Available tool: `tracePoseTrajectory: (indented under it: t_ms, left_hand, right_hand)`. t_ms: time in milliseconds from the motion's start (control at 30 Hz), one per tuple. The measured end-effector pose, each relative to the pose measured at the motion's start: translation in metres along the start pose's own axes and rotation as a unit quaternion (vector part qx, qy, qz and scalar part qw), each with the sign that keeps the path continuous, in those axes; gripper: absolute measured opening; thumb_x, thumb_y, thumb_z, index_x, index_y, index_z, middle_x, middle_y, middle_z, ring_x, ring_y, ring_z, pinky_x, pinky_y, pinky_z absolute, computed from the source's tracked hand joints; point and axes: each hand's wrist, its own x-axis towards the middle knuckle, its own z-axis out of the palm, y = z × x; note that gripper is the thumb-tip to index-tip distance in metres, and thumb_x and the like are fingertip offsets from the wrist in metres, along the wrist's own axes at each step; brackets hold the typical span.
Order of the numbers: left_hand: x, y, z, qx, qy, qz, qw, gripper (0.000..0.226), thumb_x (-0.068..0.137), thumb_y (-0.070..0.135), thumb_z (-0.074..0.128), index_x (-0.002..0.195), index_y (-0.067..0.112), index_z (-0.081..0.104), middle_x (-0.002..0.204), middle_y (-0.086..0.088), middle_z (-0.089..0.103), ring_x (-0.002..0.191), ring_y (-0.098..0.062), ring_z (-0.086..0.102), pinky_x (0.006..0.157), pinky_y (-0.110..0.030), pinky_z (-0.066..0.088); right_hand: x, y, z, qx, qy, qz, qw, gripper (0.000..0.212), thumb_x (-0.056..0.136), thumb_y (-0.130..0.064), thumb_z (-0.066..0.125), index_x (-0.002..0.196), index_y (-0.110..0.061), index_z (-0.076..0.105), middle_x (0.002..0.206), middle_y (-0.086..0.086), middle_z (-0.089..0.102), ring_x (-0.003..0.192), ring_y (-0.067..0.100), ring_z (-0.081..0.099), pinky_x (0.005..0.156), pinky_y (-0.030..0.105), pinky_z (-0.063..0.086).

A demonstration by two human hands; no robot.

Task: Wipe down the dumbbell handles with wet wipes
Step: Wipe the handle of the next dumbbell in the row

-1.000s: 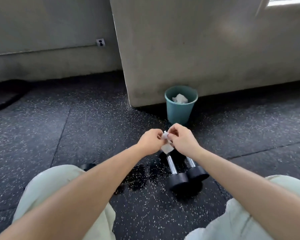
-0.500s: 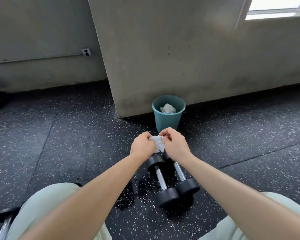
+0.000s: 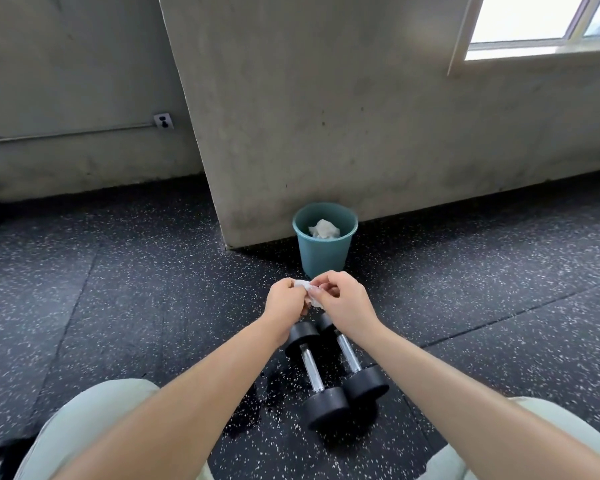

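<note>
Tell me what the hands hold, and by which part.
Both hold one crumpled white wipe, pinched between them: the left hand grips its left end, the right hand its right end. Neither holds a dumbbell.

The bare left forearm and right forearm reach up from the lower corners of the frame and meet just below its centre, where the left hand and right hand, fingers curled, pinch a small crumpled white wipe between them.
</note>
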Motion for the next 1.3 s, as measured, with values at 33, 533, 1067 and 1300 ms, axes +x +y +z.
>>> tracePoseTrajectory:
  t_ms: [33,533,1067,1300]
  left_hand:
    - [-0.003,0.003,0.001,-0.023,-0.018,-0.014,0.999,0.018,0.093,-0.001,0.05,0.091,0.011,0.063,0.071,-0.003,0.062,0.054,-0.011,0.049,0.046,-0.02,0.034]
    - [-0.013,0.011,0.046,-0.054,-0.047,-0.036,0.997,0.031,0.092,-0.002,0.047,0.071,0.009,0.068,0.061,-0.004,0.052,0.042,-0.007,0.042,0.042,-0.019,0.033]
    - [-0.021,-0.035,0.084,0.097,-0.136,-0.034,0.985,0.017,0.091,-0.003,0.066,0.096,0.009,0.076,0.074,-0.003,0.071,0.06,-0.008,0.06,0.05,-0.017,0.043]
    - [0.003,-0.102,0.026,0.252,-0.078,-0.045,0.964,0.004,0.09,0.012,0.074,0.09,0.017,0.073,0.087,-0.006,0.075,0.072,-0.017,0.064,0.071,-0.032,0.058]
  right_hand:
    - [0.0,0.001,-0.001,0.0,0.0,0.011,1.0,0.001,0.092,-0.031,0.071,0.092,-0.03,0.072,0.095,-0.008,0.066,0.083,0.003,0.063,0.077,0.019,0.051]
    - [-0.012,0.01,-0.03,0.179,-0.02,0.133,0.975,0.017,0.095,-0.022,0.059,0.096,-0.018,0.076,0.091,0.005,0.078,0.078,0.013,0.07,0.074,0.029,0.058]
    - [-0.041,0.089,-0.08,0.253,-0.105,0.317,0.908,0.018,0.09,0.007,0.062,0.104,-0.001,0.072,0.087,0.009,0.069,0.074,0.014,0.067,0.068,0.027,0.061]
    - [-0.043,0.139,-0.074,0.2,0.02,0.334,0.921,0.008,0.089,-0.002,0.07,0.094,-0.008,0.072,0.091,0.015,0.073,0.079,0.027,0.071,0.066,0.038,0.064]
